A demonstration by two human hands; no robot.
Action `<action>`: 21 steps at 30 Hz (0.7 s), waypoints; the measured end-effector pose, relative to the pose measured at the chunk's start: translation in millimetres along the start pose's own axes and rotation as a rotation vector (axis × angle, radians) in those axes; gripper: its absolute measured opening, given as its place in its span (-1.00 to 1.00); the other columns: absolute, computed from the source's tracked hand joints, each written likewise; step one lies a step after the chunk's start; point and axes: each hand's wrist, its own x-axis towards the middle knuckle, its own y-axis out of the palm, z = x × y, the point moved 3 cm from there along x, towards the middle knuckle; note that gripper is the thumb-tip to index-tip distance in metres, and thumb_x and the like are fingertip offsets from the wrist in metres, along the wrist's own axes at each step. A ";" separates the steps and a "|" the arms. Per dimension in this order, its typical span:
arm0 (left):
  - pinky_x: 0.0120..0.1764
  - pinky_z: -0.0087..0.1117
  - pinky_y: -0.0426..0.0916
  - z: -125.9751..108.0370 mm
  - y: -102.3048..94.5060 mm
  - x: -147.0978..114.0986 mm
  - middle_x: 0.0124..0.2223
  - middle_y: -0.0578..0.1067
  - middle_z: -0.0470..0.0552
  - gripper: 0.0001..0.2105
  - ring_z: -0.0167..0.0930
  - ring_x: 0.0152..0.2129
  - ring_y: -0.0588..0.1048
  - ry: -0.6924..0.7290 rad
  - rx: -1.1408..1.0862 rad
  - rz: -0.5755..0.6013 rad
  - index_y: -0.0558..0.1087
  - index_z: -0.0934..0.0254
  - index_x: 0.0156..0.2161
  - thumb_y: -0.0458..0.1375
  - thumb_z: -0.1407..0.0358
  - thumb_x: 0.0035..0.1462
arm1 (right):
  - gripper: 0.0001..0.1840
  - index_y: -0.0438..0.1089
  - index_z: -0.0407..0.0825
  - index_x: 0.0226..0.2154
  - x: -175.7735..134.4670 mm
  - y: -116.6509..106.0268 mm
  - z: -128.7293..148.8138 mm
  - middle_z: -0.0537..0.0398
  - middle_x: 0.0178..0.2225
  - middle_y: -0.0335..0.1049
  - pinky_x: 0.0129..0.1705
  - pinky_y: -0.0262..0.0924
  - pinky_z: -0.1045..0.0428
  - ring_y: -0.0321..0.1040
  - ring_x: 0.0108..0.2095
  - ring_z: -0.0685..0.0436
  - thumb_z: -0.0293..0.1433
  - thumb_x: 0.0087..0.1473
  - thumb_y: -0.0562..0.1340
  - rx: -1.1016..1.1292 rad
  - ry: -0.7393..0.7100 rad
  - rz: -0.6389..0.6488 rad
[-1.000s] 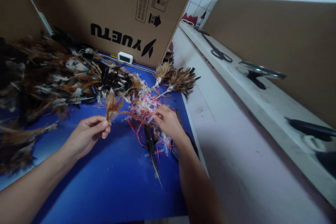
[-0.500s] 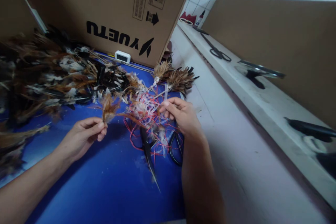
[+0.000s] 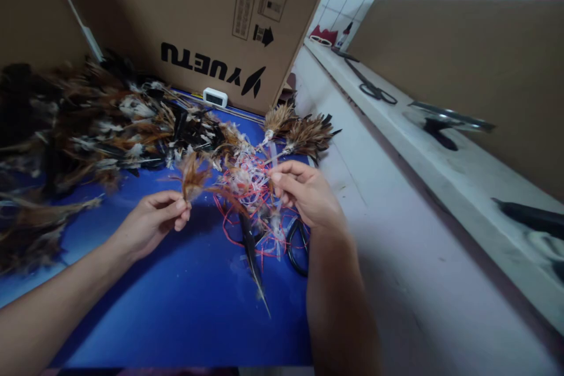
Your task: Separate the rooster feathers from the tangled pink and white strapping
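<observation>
My left hand (image 3: 165,214) is closed, its thumb and fingertips pinching a small bunch of brown feathers (image 3: 194,175) that fans upward. Above the tangle, my right hand (image 3: 308,192) is also closed, pinching a clear plastic strip (image 3: 274,155) whose end stands up past the fingertips. Under and beside that hand lies a heap of red and white strings (image 3: 251,179), mixed with loose fluff. A pair of scissors (image 3: 298,247) shows its black handle by my right wrist, partly covered. One long dark feather (image 3: 252,252) points toward me on the blue tabletop (image 3: 189,305).
A large pile of brown, black and white feathers (image 3: 118,123) covers the left and back. Two tied feather bunches (image 3: 304,134) lie behind my right hand. A cardboard box (image 3: 198,6) and a small white display (image 3: 215,97) stand behind. Scissors (image 3: 376,93) rest on the right ledge.
The view has shifted slightly, moving the scene to the right. The clear strip at my right fingertips has swung from leaning right to leaning left. My left hand still holds the feathers.
</observation>
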 end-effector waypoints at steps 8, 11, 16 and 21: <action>-0.59 -0.50 0.17 -7.6 28.1 -3.2 -0.56 0.44 -0.05 -0.78 -0.54 -0.68 0.31 0.032 -0.016 0.020 0.49 0.34 -0.54 0.39 0.23 -0.14 | -0.78 0.34 -0.06 -0.58 -1.1 38.4 -5.3 0.24 -0.62 0.27 -0.53 0.05 0.14 0.18 -0.58 0.09 -0.34 0.03 0.24 -0.368 -0.186 0.279; -0.58 -0.50 0.18 -13.0 40.0 -2.3 -0.59 0.40 -0.08 -0.81 -0.54 -0.67 0.31 0.049 -0.032 0.029 0.50 0.32 -0.49 0.37 0.25 -0.11 | -0.81 0.34 -0.04 -0.55 -1.5 42.3 -9.9 0.22 -0.60 0.34 -0.49 0.14 0.14 0.28 -0.55 0.06 -0.37 0.05 0.21 -0.396 -0.141 0.347; -0.57 -0.52 0.22 -10.6 58.4 -1.7 -0.53 0.47 -0.03 -0.85 -0.52 -0.62 0.36 0.041 -0.056 0.013 0.53 0.30 -0.49 0.37 0.27 -0.12 | -0.84 0.37 -0.04 -0.51 -2.6 39.9 -13.0 0.21 -0.65 0.35 -0.59 0.13 0.16 0.26 -0.64 0.07 -0.36 0.06 0.20 -0.407 -0.047 0.366; -0.52 -0.54 0.27 2.4 63.0 -5.7 -0.50 0.49 -0.04 -0.89 -0.52 -0.58 0.39 0.003 -0.081 0.001 0.55 0.29 -0.48 0.35 0.30 -0.07 | -0.79 0.39 -0.03 -0.51 -3.8 37.7 -20.1 0.20 -0.63 0.37 -0.57 0.13 0.15 0.26 -0.62 0.06 -0.30 0.09 0.19 -0.463 -0.036 0.327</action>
